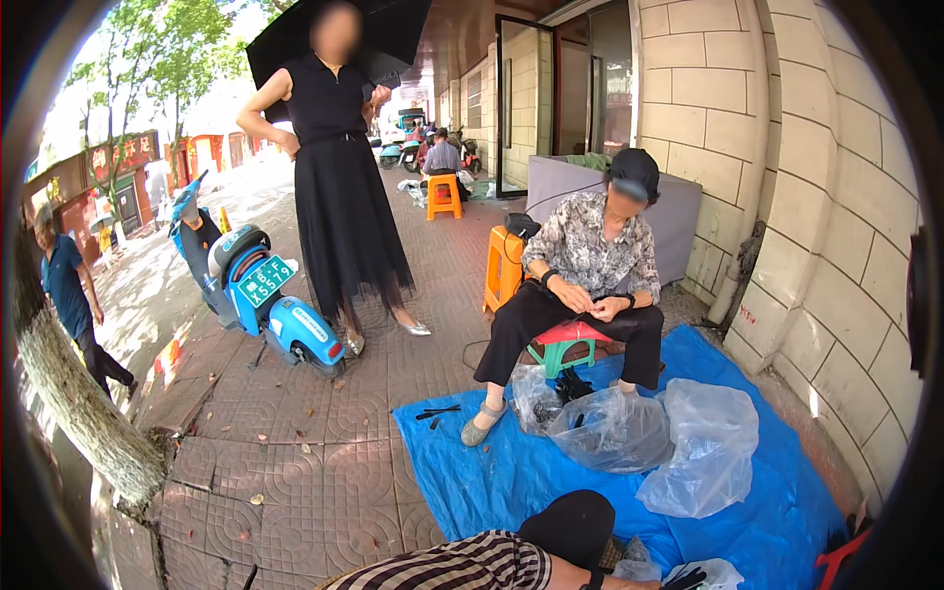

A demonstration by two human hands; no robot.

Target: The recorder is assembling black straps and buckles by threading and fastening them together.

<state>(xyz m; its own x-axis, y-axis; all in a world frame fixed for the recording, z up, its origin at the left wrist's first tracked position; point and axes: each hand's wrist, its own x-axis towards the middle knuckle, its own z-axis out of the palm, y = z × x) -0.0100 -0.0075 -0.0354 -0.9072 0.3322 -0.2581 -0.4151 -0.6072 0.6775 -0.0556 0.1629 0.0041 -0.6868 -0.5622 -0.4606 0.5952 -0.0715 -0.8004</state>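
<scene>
My left arm, in a black-and-beige striped sleeve with a dark wristband, crosses the bottom edge. Only the upper part of my left hand shows there; its fingers are cut off, so I cannot see what they hold. Close to it are a clear plastic bag and some thin black strips on a pale plastic bag. A dark rounded shape, apparently my knee, rises just above the arm. My right hand is out of view.
A blue tarp carries clear bags and black pieces. Opposite, a seated person on a low stool works with both hands together. A person with an umbrella stands by a blue scooter. A wall borders the right.
</scene>
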